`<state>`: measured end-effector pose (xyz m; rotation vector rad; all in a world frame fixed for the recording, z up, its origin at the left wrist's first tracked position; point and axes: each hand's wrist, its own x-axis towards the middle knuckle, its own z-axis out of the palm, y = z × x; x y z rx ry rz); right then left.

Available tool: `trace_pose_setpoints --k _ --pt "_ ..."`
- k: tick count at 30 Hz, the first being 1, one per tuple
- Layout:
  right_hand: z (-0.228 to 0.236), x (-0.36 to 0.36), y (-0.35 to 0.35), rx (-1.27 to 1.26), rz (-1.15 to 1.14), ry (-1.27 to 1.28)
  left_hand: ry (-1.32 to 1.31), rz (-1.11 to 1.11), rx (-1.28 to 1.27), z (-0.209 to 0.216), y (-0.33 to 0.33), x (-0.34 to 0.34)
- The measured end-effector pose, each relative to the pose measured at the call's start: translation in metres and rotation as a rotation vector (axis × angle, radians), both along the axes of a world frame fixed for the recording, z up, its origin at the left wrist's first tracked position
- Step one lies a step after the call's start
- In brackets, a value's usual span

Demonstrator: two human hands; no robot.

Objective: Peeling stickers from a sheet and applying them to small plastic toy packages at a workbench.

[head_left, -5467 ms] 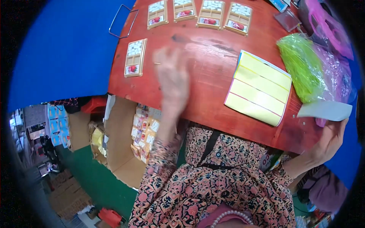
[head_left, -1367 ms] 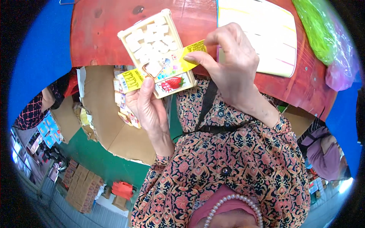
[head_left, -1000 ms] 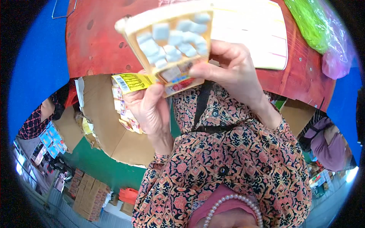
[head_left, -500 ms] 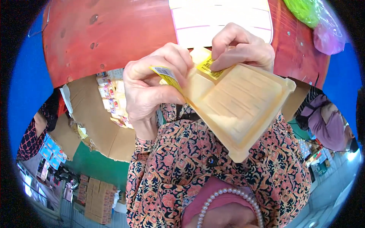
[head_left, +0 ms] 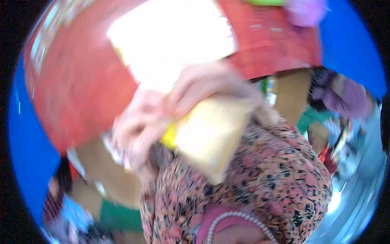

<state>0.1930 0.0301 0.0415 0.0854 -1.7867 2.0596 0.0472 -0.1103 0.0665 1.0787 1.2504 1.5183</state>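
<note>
A cream-coloured shallow plastic tray (head_left: 213, 132) hangs tilted in front of my chest, one corner pointing down. My left hand (head_left: 140, 128) is closed at the tray's left side, beside a bright yellow label (head_left: 169, 137). Over the upper edge curls my right hand (head_left: 215, 83), its fingers bent close to the left hand. Motion blur smears both hands, so the exact finger contacts and the label's edges are hard to make out.
A red table (head_left: 85, 85) lies beyond my hands, with a white sheet (head_left: 170, 36) on it. Pink wrapped plastic (head_left: 305, 11) sits at its far right. Brown cardboard (head_left: 107, 173) stands below the table's left edge. Another person's mauve sleeve (head_left: 351, 97) shows at right.
The view has swung and blurred. Both hands and the tray appear lower and further left. My right hand, earlier pinching the yellow label at the tray's corner, now bends over the tray's upper edge.
</note>
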Motion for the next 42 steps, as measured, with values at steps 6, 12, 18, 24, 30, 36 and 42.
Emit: trace_pose_setpoints --k 6,12,18,24,30,36,42 --pt "-0.009 -0.013 0.000 -0.034 -0.080 0.292 0.180 0.126 0.067 -0.021 0.001 0.009" --pt "0.010 0.023 0.002 -0.173 -0.139 0.168 -0.064 -0.153 0.236 -0.012 0.035 0.020" --pt "0.016 0.029 0.004 -0.121 -0.209 0.127 0.010 -0.127 0.235 -0.003 0.041 0.026" --pt "0.020 0.014 0.005 -0.156 -0.195 0.123 0.194 -0.026 0.366 -0.004 0.033 0.015" --pt "0.012 0.008 0.018 0.042 -0.266 0.144 0.383 0.235 0.244 0.001 0.035 0.029" --pt "0.023 0.009 0.027 0.191 -0.256 -0.021 0.345 0.233 0.277 0.002 0.039 0.024" --pt "0.019 0.000 0.020 0.073 -0.190 -0.071 0.290 0.192 0.242 -0.007 0.025 0.012"
